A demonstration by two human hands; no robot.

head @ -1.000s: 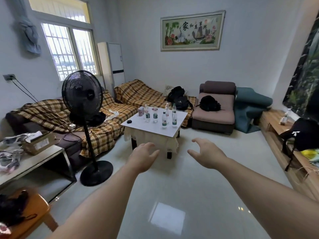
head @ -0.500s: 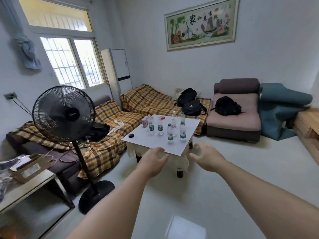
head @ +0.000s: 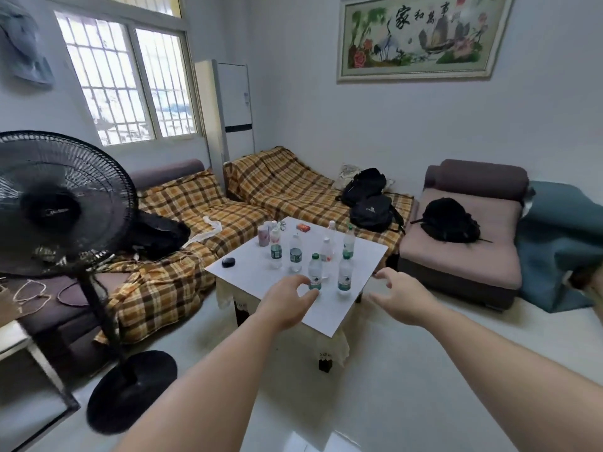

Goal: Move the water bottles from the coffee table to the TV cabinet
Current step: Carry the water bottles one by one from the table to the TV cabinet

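Observation:
Several clear water bottles with green labels stand on the white-topped coffee table (head: 248, 272). The nearest two are a bottle (head: 315, 270) at the front left and a bottle (head: 345, 274) to its right. My left hand (head: 287, 300) is stretched out, fingers apart, its fingertips just short of the front left bottle. My right hand (head: 399, 296) is open over the table's right front edge, holding nothing. The TV cabinet is out of view.
A black standing fan (head: 62, 203) stands close on the left, its base (head: 130, 391) on the floor. Plaid-covered sofas (head: 182, 243) flank the table's left and back. Black backpacks (head: 370, 200) lie on the sofa and the armchair (head: 463, 256). Also on the table are a small dark object (head: 228, 261) and a pink can (head: 263, 235).
The view has come much closer to the coffee table and turned left. Both hands have reached forward toward the front bottles. The wooden cabinet at the right has left the view.

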